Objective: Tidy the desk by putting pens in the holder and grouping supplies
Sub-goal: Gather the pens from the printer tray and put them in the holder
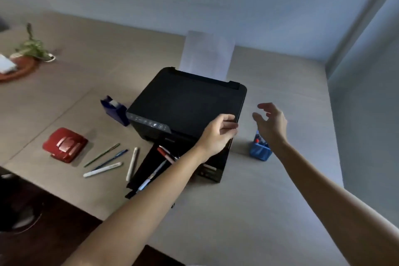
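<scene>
A blue mesh pen holder (260, 153) with a few pens in it stands on the desk, to the right of the black printer (185, 101). My right hand (272, 123) hovers just above the holder, fingers spread, holding nothing. My left hand (218, 134) curls around the printer's front right corner. A green pen (101, 155), a blue pen (111, 158) and two white markers (102, 169) (132, 163) lie loose on the desk left of the printer. A red marker (165, 153) and another pen (153, 174) rest on the printer's black output tray, partly under my left forearm.
A red stapler (64, 144) lies at the left near the desk's front edge. A blue tape dispenser (115, 110) stands against the printer's left side. White paper (207, 54) sticks up from the printer's back. A potted plant (32, 47) and orange plate (19, 69) sit far left.
</scene>
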The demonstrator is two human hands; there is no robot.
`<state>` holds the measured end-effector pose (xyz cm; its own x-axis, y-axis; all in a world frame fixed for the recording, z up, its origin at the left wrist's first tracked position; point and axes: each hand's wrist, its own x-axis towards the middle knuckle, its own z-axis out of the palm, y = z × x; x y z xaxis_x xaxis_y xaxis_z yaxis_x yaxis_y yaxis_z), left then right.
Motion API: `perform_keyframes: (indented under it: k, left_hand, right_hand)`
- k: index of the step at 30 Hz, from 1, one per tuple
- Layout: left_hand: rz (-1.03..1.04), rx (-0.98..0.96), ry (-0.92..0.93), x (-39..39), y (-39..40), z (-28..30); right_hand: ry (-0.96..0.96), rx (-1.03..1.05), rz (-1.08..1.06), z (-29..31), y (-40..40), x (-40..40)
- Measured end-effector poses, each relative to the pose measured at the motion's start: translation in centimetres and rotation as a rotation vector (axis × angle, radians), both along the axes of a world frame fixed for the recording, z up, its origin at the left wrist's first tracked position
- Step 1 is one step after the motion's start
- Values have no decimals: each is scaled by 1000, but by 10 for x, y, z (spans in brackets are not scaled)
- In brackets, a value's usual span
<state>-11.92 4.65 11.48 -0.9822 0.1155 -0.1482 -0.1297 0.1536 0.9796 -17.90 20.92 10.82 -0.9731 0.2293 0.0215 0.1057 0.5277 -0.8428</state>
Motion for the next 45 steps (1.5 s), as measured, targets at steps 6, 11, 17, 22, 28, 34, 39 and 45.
perform_keyframes:
  k: [6, 11, 17, 22, 28, 34, 39, 45]
  left_hand:
    - [262, -354, -109, 60, -136, -52]
    - [183, -833, -256, 79, -192, -117]
    - [-133, -1081, -195, 70, -203, -144]
    - [-339, -1033, 4, 73, -225, -148]
    - [-315, -811, 199, 38, -223, -151]
    - [-459, -983, 153, 25, -223, -159]
    - [-570, -1176, 429, 39, -246, -169]
    - [-414, -1074, 465, 46, -262, -164]
  right_hand:
    - [155, 31, 275, -4, -96, 54]
    - [143, 225, 597, -47, -153, 94]
    - [-219, 576, 613, -91, -197, 100]
    - [-391, 725, 500, -110, -217, 97]
    - [-454, 732, 387, -121, -222, 104]
    - [-411, 423, 117, -122, -212, 119]
    - [-158, 104, -194, -107, -202, 143]
    - [59, -230, -428, -95, -200, 149]
